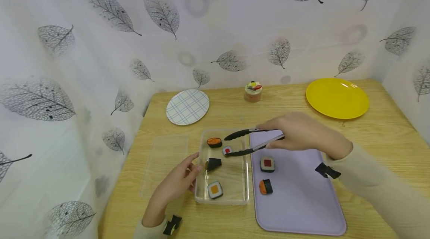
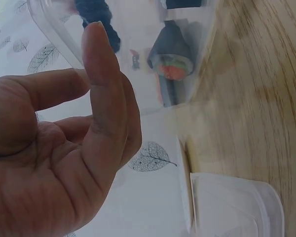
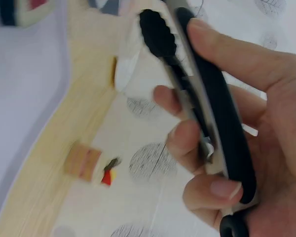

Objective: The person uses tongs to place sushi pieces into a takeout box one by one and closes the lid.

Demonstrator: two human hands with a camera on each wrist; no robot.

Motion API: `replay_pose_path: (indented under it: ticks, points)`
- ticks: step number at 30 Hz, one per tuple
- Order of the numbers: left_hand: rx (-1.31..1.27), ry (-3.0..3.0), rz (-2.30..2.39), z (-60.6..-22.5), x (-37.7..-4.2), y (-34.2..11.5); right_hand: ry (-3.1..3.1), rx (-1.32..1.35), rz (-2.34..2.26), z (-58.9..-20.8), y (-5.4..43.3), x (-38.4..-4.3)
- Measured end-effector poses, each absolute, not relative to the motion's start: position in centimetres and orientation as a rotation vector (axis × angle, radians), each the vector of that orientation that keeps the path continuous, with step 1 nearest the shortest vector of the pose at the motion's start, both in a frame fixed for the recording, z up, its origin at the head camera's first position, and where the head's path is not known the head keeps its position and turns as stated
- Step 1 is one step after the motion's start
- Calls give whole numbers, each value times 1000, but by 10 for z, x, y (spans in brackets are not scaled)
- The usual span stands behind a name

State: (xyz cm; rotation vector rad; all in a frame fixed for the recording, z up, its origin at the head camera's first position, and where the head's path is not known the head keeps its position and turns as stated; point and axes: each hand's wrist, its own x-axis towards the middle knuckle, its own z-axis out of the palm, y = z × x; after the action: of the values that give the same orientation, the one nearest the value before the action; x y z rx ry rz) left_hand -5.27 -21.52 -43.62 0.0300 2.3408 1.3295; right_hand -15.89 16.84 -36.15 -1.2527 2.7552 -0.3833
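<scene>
Black tongs, spread in my curled right grip, have one tip at the red-centred roll inside the clear box, whose left side my unclenched left grip should steady against nudges.

Wood-grain table, light brown. Along the far side, left to right: white plate with blue checks, small cake, yellow plate. Nearer: flat clear lid, clear box, lavender tray just beside the box.
</scene>
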Motion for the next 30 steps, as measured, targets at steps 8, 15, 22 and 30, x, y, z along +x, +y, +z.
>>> replay_pose_path:
  ticks: [8, 15, 22, 30]
  points:
    - [31, 2347, 1329, -434, -53, -215, 2867, -1163, -505, -375, 223, -132]
    - [34, 2354, 1327, -432, -53, -215, 2927, -1073, -496, -394, 263, -110]
    - [56, 2357, 1323, -436, -53, -213, 2962, -946, -581, -417, 288, -93]
    - [59, 2364, 1317, -435, -53, -214, 2980, -892, -769, -445, 311, -72]
